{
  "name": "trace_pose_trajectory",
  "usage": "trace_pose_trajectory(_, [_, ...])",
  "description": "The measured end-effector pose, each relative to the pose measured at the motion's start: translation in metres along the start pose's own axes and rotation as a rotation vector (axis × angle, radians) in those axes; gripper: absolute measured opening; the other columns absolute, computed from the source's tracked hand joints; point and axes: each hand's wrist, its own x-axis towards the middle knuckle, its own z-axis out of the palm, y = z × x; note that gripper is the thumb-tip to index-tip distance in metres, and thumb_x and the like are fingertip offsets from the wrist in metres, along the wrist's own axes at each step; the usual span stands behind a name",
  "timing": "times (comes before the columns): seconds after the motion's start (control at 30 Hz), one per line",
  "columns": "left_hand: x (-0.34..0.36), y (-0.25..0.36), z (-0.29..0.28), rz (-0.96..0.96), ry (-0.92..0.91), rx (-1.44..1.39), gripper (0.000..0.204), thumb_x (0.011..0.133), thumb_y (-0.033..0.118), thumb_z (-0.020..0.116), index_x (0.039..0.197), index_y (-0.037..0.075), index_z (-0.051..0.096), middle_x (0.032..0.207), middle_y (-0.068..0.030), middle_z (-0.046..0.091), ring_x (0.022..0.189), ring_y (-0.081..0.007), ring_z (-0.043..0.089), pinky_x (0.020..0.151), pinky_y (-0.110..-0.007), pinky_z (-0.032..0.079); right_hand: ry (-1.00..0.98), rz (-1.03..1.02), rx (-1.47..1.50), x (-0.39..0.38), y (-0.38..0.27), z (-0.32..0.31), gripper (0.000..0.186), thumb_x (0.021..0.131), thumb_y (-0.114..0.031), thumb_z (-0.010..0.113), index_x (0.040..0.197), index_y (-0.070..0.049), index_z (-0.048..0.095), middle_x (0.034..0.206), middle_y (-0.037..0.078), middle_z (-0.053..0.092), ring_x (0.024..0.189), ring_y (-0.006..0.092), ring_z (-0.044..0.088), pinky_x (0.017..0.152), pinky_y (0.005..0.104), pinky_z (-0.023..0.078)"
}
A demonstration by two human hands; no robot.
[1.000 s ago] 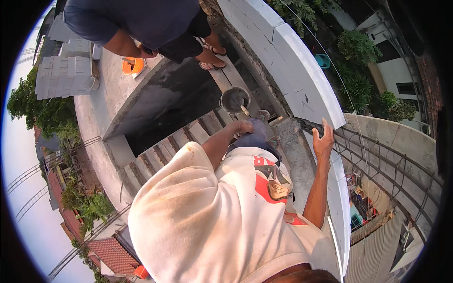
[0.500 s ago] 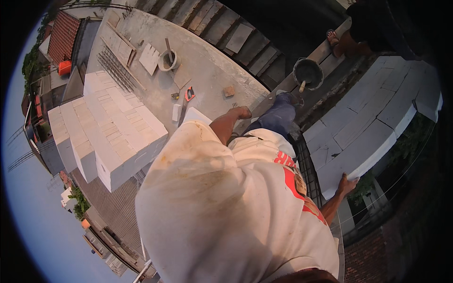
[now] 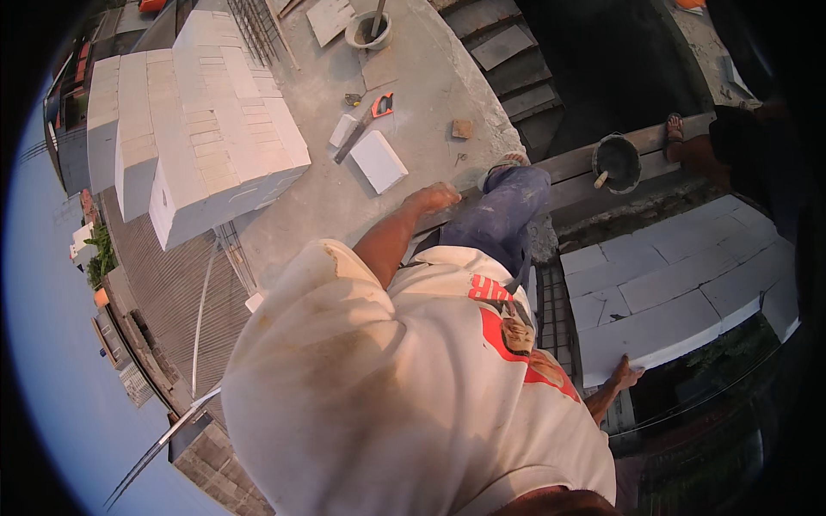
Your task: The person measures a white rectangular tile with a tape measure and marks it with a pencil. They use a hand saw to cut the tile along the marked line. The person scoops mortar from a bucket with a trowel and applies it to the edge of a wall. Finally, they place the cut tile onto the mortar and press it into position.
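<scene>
My left hand is low beside my bent knee, at the edge of the concrete slab. Its fingers are curled, and whatever may be under them is hidden. On the right, my right hand grips the near edge of a wall of white blocks, thumb on top and fingers over the outer side. Close to my left hand, a white block lies on the slab. A handsaw with an orange and black handle rests against it.
A stack of white blocks stands at left. A mortar bucket sits on planks near another person's foot. Farther off are another bucket, a small brown block and a dark stairwell.
My view has shifted, so the slab, saw and buckets sit elsewhere in it, and the white block by the saw shows more fully. My right hand stays on the wall's edge.
</scene>
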Motion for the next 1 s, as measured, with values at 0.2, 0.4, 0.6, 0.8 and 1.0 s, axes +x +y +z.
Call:
trace_pose_trajectory(0.2, [0.007,-0.052,0.005,0.014,-0.027,-0.669,0.061,0.106,0.051,0.052,0.144,0.004,0.058,0.138,-0.0143,0.065,0.12,-0.0277,0.063,0.101,-0.041,0.049,0.055,-0.03,-0.161,-0.008,0.002,0.004,0.089,0.075,-0.02,0.081,0.152,0.005,0.043,0.141,0.03,0.056,0.133,0.0455,0.052,0.114,0.0509,0.043])
trace_pose_trajectory(0.4, [0.064,-0.086,-0.018,-0.112,-0.384,-0.737,0.06,0.105,0.051,0.057,0.132,-0.003,0.062,0.132,-0.0172,0.068,0.116,-0.0246,0.067,0.104,-0.042,0.053,0.072,0.172,-0.122,-0.032,-0.021,-0.008,0.088,0.076,-0.021,0.082,0.152,0.002,0.043,0.149,0.028,0.046,0.142,0.0436,0.042,0.12,0.0484,0.036])
trace_pose_trajectory(0.6, [0.032,-0.08,-0.082,-0.265,-0.316,-0.226,0.06,0.099,0.053,0.064,0.133,0.002,0.064,0.122,-0.013,0.07,0.099,-0.0242,0.071,0.084,-0.042,0.061,0.019,0.137,-0.141,-0.055,-0.017,-0.007,0.087,0.076,-0.021,0.082,0.15,0.006,0.045,0.147,0.03,0.049,0.139,0.0447,0.047,0.119,0.0469,0.039])
trace_pose_trajectory(0.8, [0.045,-0.09,-0.121,-0.17,-0.284,0.051,0.028,0.096,0.028,0.073,0.111,0.005,0.076,0.101,-0.0074,0.077,0.085,-0.0205,0.073,0.079,-0.038,0.057,-0.01,0.127,-0.161,-0.064,-0.018,-0.018,0.086,0.074,-0.02,0.085,0.147,0.008,0.048,0.136,0.033,0.06,0.131,0.0444,0.056,0.114,0.0455,0.045])
trace_pose_trajectory(1.0, [0.079,-0.107,-0.144,0.067,-0.196,-0.078,0.019,0.094,0.013,0.067,0.106,0.003,0.078,0.1,-0.0065,0.079,0.087,-0.0161,0.077,0.065,-0.032,0.061,0.055,0.007,-0.128,-0.104,-0.055,-0.012,0.08,0.077,-0.022,0.085,0.144,0.007,0.051,0.135,0.032,0.061,0.13,0.045,0.057,0.111,0.0465,0.046])
